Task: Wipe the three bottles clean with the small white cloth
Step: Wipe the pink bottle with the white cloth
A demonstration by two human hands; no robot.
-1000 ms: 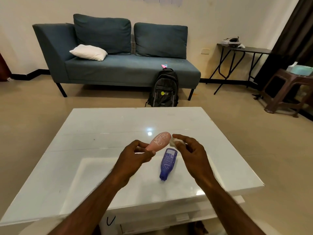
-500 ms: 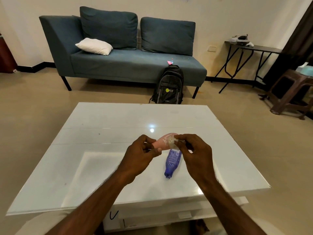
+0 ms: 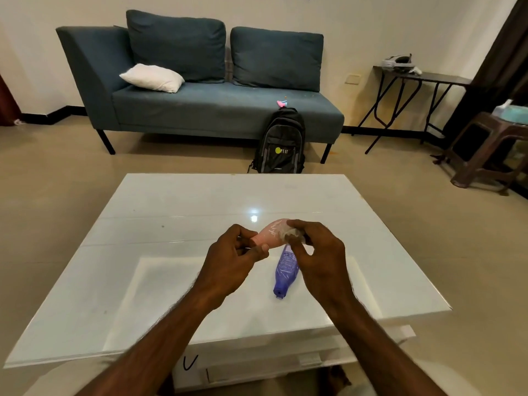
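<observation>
Hands meet above the white counter (image 3: pixel 171 281): the left hand (image 3: pixel 231 264) pinches the narrow end of a pink bottle (image 3: pixel 268 234), the right hand (image 3: pixel 317 252) presses a small white cloth (image 3: pixel 290 232) against its wide end. Below the right hand, a blue bottle (image 3: pixel 285 270) lies on the counter.

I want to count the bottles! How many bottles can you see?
2. The pink bottle is held above the table by both hands. The blue bottle lies on the table under the right hand. A third isn't visible.
</observation>
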